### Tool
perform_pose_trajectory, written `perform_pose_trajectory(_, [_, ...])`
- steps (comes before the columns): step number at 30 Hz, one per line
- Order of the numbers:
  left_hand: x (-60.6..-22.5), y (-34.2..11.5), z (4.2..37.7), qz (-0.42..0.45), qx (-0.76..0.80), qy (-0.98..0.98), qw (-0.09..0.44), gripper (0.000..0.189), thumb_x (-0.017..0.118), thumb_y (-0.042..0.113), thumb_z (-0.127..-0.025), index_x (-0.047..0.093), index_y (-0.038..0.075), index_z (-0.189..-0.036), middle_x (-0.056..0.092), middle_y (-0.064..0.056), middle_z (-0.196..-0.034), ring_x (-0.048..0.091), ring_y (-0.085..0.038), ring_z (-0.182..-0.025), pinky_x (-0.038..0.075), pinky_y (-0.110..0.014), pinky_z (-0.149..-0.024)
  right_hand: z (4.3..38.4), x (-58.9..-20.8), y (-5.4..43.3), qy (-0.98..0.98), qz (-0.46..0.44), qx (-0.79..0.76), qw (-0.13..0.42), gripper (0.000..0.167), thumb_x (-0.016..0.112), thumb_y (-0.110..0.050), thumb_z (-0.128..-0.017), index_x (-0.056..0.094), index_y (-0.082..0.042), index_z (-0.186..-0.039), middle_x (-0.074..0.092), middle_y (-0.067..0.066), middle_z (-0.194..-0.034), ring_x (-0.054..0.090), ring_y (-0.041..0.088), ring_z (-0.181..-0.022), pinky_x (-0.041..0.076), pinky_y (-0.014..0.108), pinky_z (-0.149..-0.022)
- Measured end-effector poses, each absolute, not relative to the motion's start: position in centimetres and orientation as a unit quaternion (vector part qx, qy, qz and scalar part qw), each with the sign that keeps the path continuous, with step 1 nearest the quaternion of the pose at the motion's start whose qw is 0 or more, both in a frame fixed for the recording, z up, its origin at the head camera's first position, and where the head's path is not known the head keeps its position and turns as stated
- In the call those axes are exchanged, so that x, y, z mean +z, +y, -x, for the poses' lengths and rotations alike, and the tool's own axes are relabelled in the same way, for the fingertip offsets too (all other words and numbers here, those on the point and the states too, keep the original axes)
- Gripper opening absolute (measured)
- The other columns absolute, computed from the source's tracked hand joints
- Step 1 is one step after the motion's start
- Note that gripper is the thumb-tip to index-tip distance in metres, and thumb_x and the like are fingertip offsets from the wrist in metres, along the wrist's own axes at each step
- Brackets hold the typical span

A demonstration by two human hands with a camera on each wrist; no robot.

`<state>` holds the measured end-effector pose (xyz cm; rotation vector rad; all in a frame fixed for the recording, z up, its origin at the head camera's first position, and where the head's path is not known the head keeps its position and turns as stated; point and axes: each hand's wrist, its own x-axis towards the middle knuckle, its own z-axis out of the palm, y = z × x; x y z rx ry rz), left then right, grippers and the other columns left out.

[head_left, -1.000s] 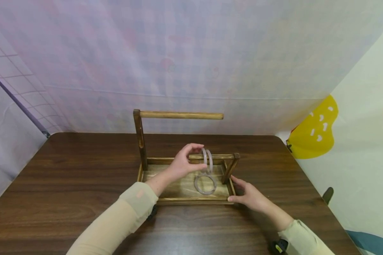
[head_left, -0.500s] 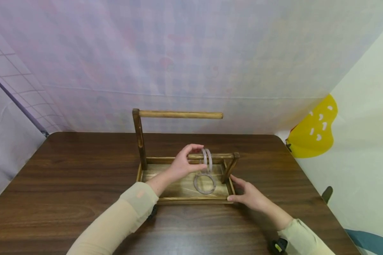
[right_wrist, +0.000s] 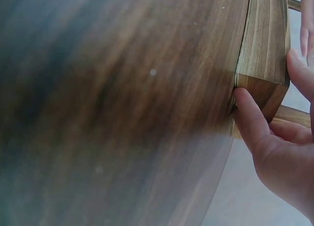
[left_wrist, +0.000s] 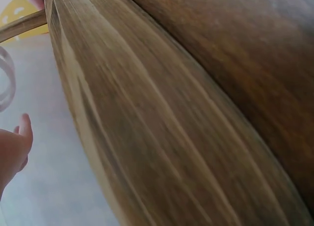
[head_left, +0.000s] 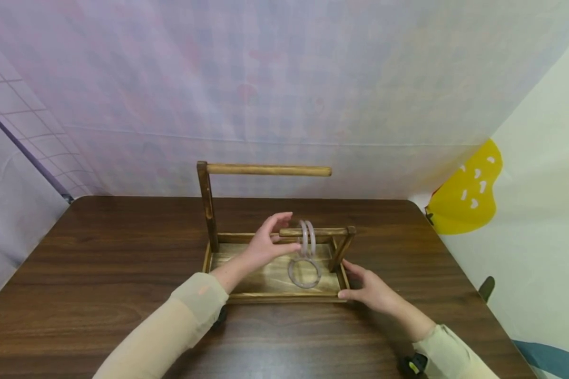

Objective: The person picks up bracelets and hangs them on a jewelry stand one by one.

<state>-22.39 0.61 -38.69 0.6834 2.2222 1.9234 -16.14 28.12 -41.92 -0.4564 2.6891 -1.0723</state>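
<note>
A brown wooden rack with a tray base (head_left: 284, 298) stands on the table, with a long upper bar (head_left: 270, 170) and a shorter lower bar (head_left: 332, 231). Two pale bangles (head_left: 312, 242) hang side by side on the lower bar. Beneath them a third bangle (head_left: 290, 272) shows in the tray. My left hand (head_left: 261, 246) is just left of the hanging bangles, thumb and fingers spread; the left wrist view shows a gap between hand (left_wrist: 12, 152) and bangle (left_wrist: 12, 83). My right hand (head_left: 372, 292) holds the tray's right end, thumb at the front corner.
The dark wooden table (head_left: 123, 242) reaches back to a pale checked curtain (head_left: 265, 105). At the right hangs a white sheet (head_left: 540, 237) with a yellow print. The rack's left post (head_left: 208, 210) rises beyond my left forearm.
My left hand has let go of the hanging bangles and drawn back a little to the left, its fingers spread. The bangles and my right hand stay in place.
</note>
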Motion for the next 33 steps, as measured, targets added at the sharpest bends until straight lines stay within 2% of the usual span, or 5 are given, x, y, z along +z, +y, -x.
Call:
perform_pose_trajectory(8, [-39.0,-0.2,22.5,-0.233,0.649,0.721,0.061,0.068,0.070,0.004,-0.081,0.036,0.001,-0.139,0.040,-0.019,-0.141,0.040,-0.034,-0.127,0.041,-0.047,-0.103,16.4,-42.1,28.3,0.915,0.155,-0.360,0.098,0.080,0.072,-0.023,-0.081,0.030,0.015,-0.138,0.040,0.033,-0.138,0.051,0.043,-0.116,0.047,0.047,-0.091])
perform_pose_trajectory(16, [-39.1,-0.7,22.2,-0.234,0.652,0.717,0.077,0.068,0.069,0.005,-0.082,0.034,0.001,-0.140,0.037,-0.020,-0.142,0.035,-0.038,-0.131,0.037,-0.050,-0.106,16.3,-42.1,28.2,0.912,0.158,-0.366,0.101,0.080,0.072,-0.021,-0.081,0.030,0.016,-0.138,0.039,0.034,-0.138,0.051,0.043,-0.117,0.046,0.048,-0.093])
perform_pose_trajectory(25, [-39.4,-0.8,22.0,-0.223,0.644,0.727,0.081,0.069,0.070,0.007,-0.081,0.034,0.000,-0.140,0.036,-0.020,-0.144,0.037,-0.034,-0.130,0.037,-0.049,-0.106,16.4,-42.3,28.2,0.912,0.162,-0.364,0.099,0.080,0.072,-0.023,-0.082,0.029,0.016,-0.138,0.038,0.034,-0.139,0.051,0.043,-0.118,0.046,0.048,-0.094])
perform_pose_trajectory(33, [-40.3,-0.5,22.0,-0.216,0.626,0.743,0.096,0.069,0.072,0.010,-0.080,0.037,0.007,-0.140,0.037,-0.016,-0.143,0.038,-0.033,-0.129,0.034,-0.051,-0.107,16.4,-42.1,28.2,0.910,0.165,-0.367,0.099,0.079,0.072,-0.021,-0.082,0.029,0.016,-0.138,0.037,0.034,-0.139,0.051,0.043,-0.117,0.045,0.049,-0.093])
